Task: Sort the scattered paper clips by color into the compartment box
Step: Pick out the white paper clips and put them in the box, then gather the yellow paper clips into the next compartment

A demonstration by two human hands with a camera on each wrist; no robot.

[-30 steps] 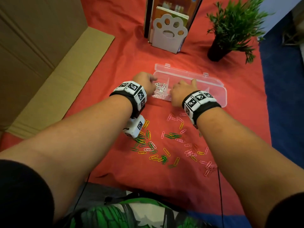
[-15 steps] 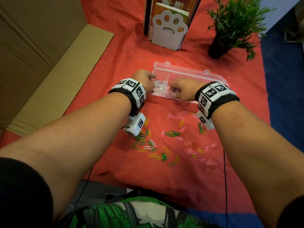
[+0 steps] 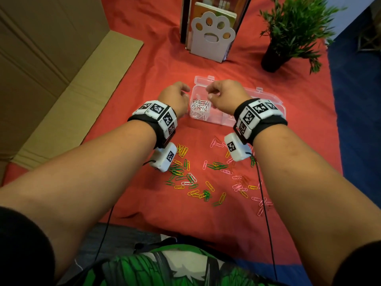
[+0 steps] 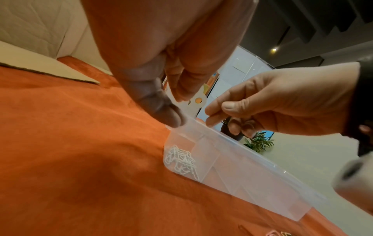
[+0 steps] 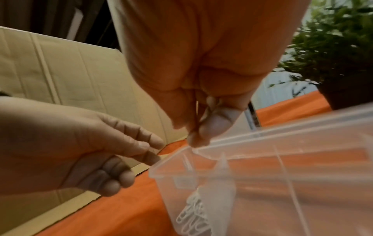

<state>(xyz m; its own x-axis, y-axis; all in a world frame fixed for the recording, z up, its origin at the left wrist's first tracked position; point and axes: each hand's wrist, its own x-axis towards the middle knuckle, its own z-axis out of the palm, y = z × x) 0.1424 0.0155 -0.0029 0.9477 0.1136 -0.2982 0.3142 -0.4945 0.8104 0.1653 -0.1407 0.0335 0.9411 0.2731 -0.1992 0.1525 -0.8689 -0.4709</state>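
A clear compartment box (image 3: 268, 98) lies on the red cloth, with white paper clips (image 3: 199, 105) heaped in its leftmost compartment. Green, yellow and pink clips (image 3: 217, 166) lie scattered nearer to me. My left hand (image 3: 185, 93) sits at the box's left end. Its thumb tip (image 4: 169, 118) touches the corner of the rim and its fingers are loosely curled, holding nothing. My right hand (image 3: 209, 93) hovers over that leftmost compartment with its fingertips (image 5: 214, 121) pinched together. Something small and pale between them looks like a white clip.
A white paw-shaped bookend (image 3: 212, 36) with books stands behind the box. A potted plant (image 3: 288, 27) is at the back right. A cardboard sheet (image 3: 51, 79) borders the cloth on the left, and blue floor (image 3: 360, 100) lies off its right edge.
My right hand moved left from the box's near edge and rose over the leftmost compartment. The left hand stayed at the box's left end.
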